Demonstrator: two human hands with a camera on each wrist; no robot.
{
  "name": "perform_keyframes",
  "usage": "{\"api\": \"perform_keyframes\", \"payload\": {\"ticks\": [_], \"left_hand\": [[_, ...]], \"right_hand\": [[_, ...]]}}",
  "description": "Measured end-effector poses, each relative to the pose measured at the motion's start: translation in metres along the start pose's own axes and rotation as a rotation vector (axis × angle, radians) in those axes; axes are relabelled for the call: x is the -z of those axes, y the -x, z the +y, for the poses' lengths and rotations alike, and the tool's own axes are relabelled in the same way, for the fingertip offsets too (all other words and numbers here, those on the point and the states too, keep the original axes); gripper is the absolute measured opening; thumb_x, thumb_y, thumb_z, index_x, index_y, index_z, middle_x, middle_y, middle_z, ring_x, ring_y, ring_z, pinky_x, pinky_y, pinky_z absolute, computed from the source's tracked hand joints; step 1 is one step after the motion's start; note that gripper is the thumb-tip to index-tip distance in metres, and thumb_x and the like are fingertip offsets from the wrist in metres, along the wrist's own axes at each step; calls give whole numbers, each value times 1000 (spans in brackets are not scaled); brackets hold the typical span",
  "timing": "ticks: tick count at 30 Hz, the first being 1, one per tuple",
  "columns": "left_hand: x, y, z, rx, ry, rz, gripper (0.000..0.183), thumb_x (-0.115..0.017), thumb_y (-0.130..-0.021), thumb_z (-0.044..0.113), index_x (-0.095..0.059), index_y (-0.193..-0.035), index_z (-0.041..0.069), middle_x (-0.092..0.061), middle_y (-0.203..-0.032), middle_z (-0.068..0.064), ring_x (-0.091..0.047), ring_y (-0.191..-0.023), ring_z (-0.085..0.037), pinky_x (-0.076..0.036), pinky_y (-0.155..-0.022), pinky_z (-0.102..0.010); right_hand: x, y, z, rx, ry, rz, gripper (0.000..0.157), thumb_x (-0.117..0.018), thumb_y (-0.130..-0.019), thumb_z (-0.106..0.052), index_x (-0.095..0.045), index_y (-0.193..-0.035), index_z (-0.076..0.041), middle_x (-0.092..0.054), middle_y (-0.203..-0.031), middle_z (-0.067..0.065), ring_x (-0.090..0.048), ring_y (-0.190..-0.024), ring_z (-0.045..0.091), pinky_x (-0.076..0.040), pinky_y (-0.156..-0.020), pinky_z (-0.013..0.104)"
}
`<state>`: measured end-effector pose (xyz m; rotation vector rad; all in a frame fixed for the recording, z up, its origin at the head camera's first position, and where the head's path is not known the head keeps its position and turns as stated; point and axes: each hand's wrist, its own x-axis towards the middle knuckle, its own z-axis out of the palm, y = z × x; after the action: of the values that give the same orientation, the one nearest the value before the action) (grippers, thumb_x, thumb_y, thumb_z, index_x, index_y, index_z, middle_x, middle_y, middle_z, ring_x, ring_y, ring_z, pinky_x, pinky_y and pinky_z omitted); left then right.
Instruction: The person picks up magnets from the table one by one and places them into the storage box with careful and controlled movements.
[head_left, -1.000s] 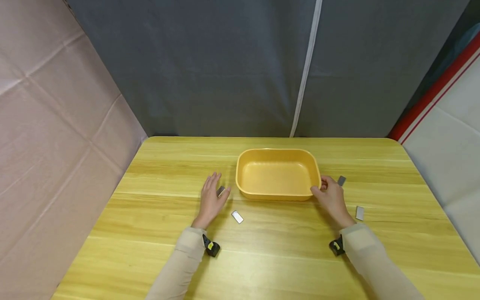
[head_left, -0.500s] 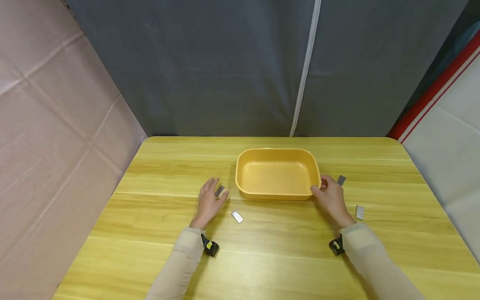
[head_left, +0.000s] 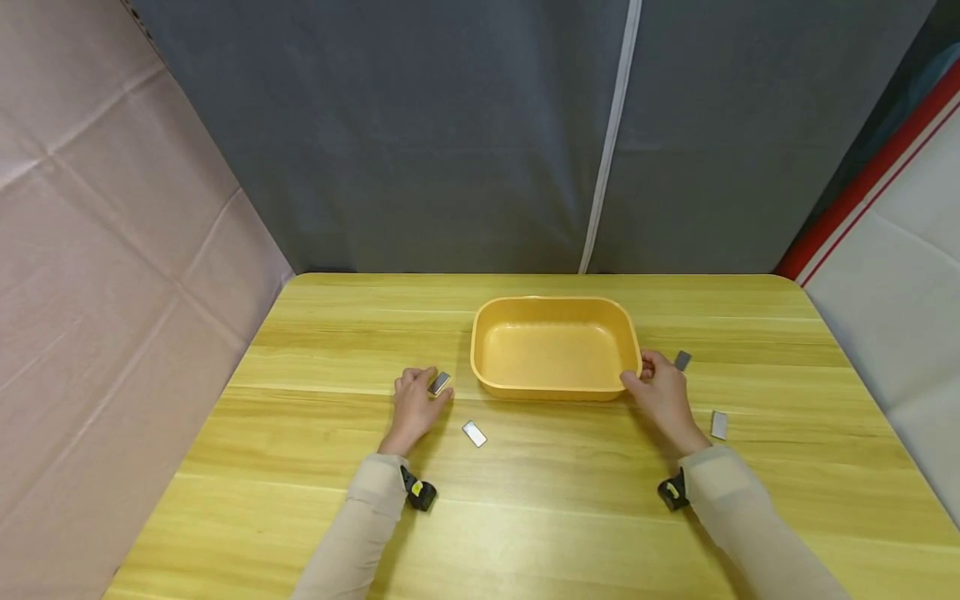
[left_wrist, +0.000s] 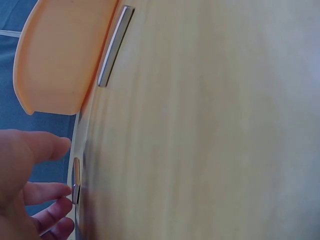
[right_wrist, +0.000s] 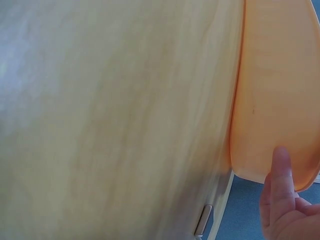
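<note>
My left hand (head_left: 414, 410) is low over the table, with its fingers bent and the thumb spread apart. A small dark rectangular block (head_left: 439, 383) with a light edge lies between that thumb and the fingertips. In the left wrist view the fingertips come close to the block (left_wrist: 76, 181), while the thumb stays off it; contact cannot be made out. At the front right corner of a yellow plastic tub (head_left: 555, 393), my right hand (head_left: 663, 402) pinches the rim. Its thumb (right_wrist: 281, 162) lies on the inner side, and the other fingers are partly hidden outside.
A silvery flat rectangular piece (head_left: 475, 433) lies in front of the tub, right of my left hand. Beyond my right hand are a dark grey piece (head_left: 682, 361) and a light grey one (head_left: 719, 425). A grey curtain (head_left: 450, 150) hangs behind the wooden table (head_left: 540, 533).
The left hand's fingers have drawn back from nearly straight to bent, closing in toward the dark block. My right hand and the tub have stayed put.
</note>
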<state>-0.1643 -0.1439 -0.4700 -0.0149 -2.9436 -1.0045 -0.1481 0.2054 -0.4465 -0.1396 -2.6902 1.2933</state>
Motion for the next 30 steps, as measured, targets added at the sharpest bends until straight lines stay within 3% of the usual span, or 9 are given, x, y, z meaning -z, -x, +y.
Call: {"api": "perform_keyframes", "payload": {"ticks": [15, 23, 30], "left_hand": [[1, -4, -2, -17, -33, 9, 37, -66, -79, 17, -59, -113, 2, -52, -104, -15, -41, -91, -30, -31, -73, -40], [3, -5, 0, 6, -57, -6, 33, -67, -78, 15, -62, -109, 4, -54, -99, -12, -43, -84, -28, -32, -67, -37], [5, -9, 4, 41, -69, -26, 30, -66, -80, 18, -63, -107, 5, -54, -100, -11, -45, -88, -29, -35, -71, -41]], "right_hand": [[-1, 0, 0, 4, -4, 7, 38, -53, -79, -11, -51, -111, 10, -53, -82, 14, -42, -69, 18, -37, -61, 25], [-2, 1, 1, 3, 2, 12, 37, -53, -79, -11, -52, -109, 10, -53, -81, 14, -43, -69, 19, -37, -62, 26], [-1, 0, 0, -3, -4, 11, 38, -53, -79, -11, -51, -110, 11, -53, -82, 15, -43, -70, 19, -38, -61, 23]]}}
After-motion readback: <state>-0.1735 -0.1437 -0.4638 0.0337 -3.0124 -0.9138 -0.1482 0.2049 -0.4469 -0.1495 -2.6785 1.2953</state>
